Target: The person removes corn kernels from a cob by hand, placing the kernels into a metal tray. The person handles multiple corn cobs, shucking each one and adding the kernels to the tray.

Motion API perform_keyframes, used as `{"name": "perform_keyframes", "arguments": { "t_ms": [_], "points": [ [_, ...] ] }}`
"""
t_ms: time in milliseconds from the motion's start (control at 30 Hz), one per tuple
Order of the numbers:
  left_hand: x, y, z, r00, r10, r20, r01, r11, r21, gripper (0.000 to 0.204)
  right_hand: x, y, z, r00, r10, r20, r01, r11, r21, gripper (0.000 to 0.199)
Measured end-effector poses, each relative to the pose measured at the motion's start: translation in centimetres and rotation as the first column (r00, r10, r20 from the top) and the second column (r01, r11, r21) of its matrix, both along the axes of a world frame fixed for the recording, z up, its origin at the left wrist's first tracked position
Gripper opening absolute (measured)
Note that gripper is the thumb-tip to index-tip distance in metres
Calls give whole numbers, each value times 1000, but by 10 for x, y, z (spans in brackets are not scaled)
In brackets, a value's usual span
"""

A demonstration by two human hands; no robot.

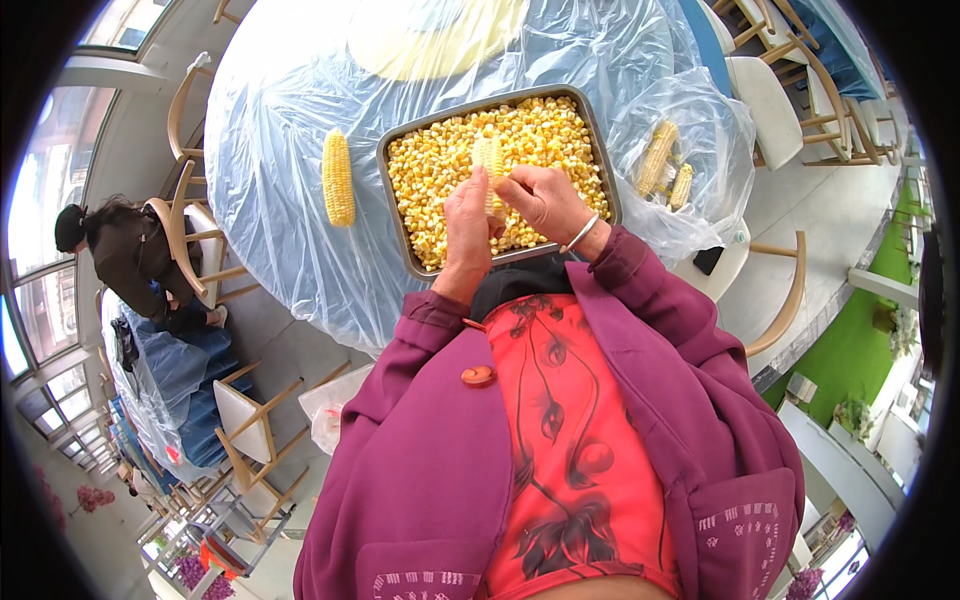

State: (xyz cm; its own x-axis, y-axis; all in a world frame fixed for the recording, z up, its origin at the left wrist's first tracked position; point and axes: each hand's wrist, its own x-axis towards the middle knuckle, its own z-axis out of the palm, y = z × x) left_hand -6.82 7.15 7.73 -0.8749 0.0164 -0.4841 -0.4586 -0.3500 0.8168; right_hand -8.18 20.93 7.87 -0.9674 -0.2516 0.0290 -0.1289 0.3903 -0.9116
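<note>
Yellow cob [490,170], half stripped, upright | left hand [467,225] and right hand [545,200] both clamped on it | metal tray [395,190] of loose kernels [440,170] | plastic-sheeted table [290,110]

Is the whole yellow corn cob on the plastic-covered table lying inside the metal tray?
No, the whole yellow corn cob lies on the clear plastic table cover, to the left of the grey metal tray of loose kernels.

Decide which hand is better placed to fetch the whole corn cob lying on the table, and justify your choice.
Left. The whole cob lies left of the tray, on the left hand's side. The right hand would probably have to cross over the tray and the cob being held.
</note>
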Motion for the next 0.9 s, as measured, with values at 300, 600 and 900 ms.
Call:
{"name": "perform_keyframes", "arguments": {
  "t_ms": [300, 600, 900],
  "points": [
    [1, -2, -3, 1000, 10, 27, -12, 995, 96, 29, -3, -17, 7, 998, 68, 14, -69, 993, 100, 67],
    [5, -1, -6, 994, 70, 87, -82, 986, 145, 30, -11, -11, -4, 971, 222, -84, -217, 974, 63, 39],
    [-2, 1, -2, 973, 106, 205, -126, 988, 89, 28, -21, -4, -21, 948, 316, -39, -318, 940, -126, 36]
  ]
}}
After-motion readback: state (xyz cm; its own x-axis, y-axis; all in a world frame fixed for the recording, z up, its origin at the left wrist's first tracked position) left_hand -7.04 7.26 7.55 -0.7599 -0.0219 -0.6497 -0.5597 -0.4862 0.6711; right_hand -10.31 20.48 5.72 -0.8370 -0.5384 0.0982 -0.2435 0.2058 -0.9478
